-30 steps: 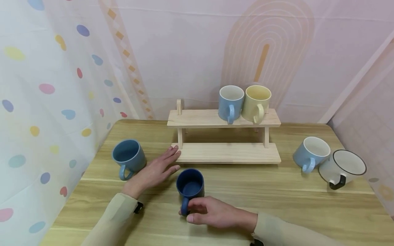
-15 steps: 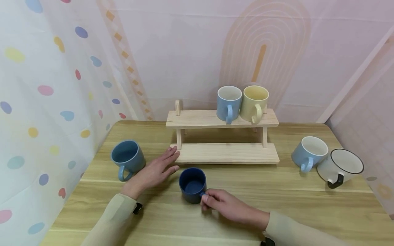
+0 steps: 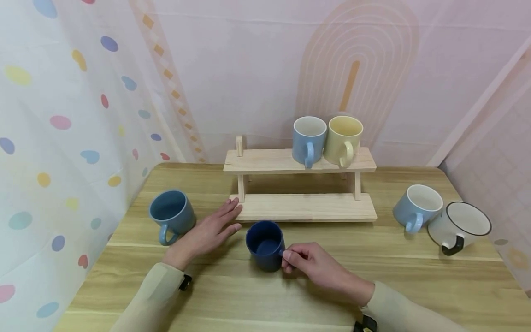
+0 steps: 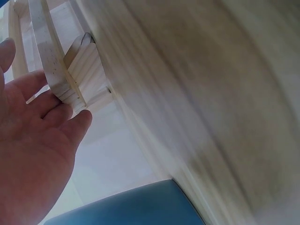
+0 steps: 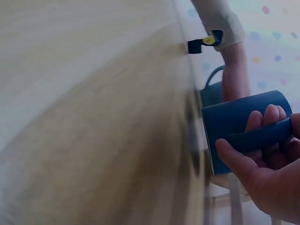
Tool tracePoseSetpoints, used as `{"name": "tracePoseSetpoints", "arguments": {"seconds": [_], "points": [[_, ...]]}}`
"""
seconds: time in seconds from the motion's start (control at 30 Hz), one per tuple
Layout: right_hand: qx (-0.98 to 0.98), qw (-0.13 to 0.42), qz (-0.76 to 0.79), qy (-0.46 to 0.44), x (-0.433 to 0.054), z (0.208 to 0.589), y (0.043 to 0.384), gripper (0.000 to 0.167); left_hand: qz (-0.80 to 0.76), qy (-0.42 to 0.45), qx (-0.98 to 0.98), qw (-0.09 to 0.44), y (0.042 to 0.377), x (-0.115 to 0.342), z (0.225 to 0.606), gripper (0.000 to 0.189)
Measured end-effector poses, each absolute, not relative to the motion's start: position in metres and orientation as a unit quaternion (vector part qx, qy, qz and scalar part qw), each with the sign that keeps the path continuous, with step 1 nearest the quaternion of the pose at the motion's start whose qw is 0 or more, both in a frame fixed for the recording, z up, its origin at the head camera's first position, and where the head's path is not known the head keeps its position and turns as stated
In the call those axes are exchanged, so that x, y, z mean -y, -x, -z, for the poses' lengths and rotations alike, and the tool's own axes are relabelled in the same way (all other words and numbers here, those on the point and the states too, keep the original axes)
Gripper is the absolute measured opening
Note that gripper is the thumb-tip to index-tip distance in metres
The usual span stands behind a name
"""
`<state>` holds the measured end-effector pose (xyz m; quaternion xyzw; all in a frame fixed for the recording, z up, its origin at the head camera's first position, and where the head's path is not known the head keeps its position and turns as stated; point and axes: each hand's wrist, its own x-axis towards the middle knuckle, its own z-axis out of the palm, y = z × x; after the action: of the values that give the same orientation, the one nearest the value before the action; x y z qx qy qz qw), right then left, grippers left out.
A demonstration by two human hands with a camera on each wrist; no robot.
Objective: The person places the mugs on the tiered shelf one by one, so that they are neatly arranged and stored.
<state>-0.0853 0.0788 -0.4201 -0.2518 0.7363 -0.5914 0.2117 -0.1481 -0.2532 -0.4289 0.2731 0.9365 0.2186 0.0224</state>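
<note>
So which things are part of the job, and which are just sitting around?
Part of the job:
navy mug, its handle held by the right hand
rack, touched by the left hand

Probably just sitting, not held:
on the rack: light blue mug, yellow mug
on the table: teal mug, white mug, other light blue mug

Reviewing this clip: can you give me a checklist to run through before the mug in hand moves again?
1. Right hand on the dark blue mug's handle: ok, fingers curled round it.
2. Dark blue mug's opening facing up: ok.
3. Dark blue mug on a shelf: not ok, it's in front of the lower shelf.
4. Left hand touching the lower shelf: ok.
5. Firmness of the right hand's hold: cannot tell.
</note>
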Motion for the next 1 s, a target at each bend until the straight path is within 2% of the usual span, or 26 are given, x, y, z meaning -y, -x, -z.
{"name": "tracePoseSetpoints", "arguments": {"seconds": [0.3,0.57,1.0], "points": [[-0.731,0.179,0.624,0.210,-0.079,0.399,0.087,0.037,-0.224,-0.276,-0.934,0.020,0.148,0.253,0.428,0.062],[-0.702,0.132,0.665,0.218,-0.075,0.382,0.092,0.034,-0.223,-0.268,-0.937,0.035,0.148,0.253,0.427,0.064],[-0.665,0.086,0.713,0.204,-0.065,0.356,0.098,0.033,-0.226,-0.269,-0.936,0.033,0.148,0.253,0.427,0.064]]}}
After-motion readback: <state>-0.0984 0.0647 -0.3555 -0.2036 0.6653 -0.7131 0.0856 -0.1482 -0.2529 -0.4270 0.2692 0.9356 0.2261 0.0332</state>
